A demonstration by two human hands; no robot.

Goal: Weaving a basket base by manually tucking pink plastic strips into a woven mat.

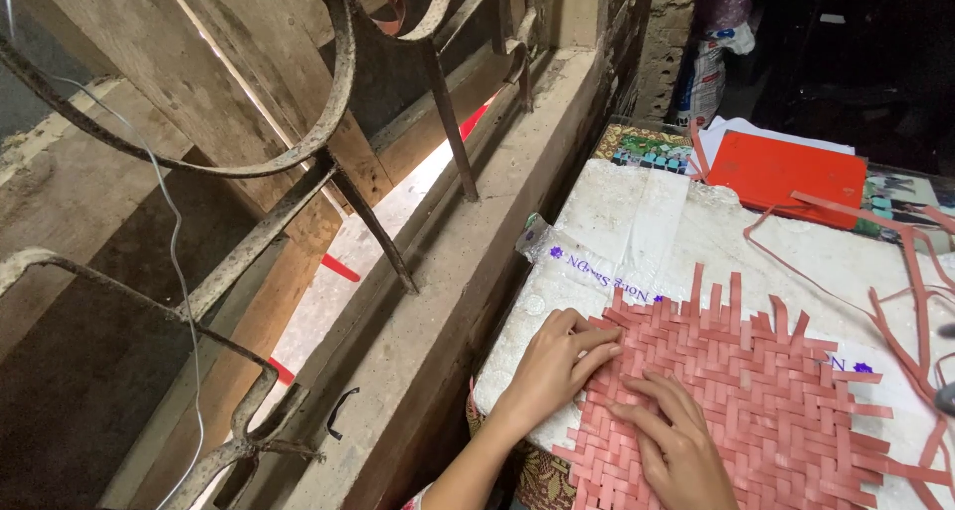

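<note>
A woven mat (756,391) of pinkish-red paper strips lies on a white cloth-covered table (637,221). My left hand (557,361) rests at the mat's left edge, fingers curled and pressing on the strip ends there. My right hand (676,440) lies flat on the mat just beside it, fingers pointing left toward the same edge. Both hands touch the weave; neither lifts anything clear of the table. Loose strip ends stick out along the mat's top and right edges.
Loose red strips (895,301) trail across the table's right side. A red folder (786,177) with white papers lies at the far end. To the left runs a concrete sill (468,281) with a rusty iron window grille (298,152) and wooden shutters.
</note>
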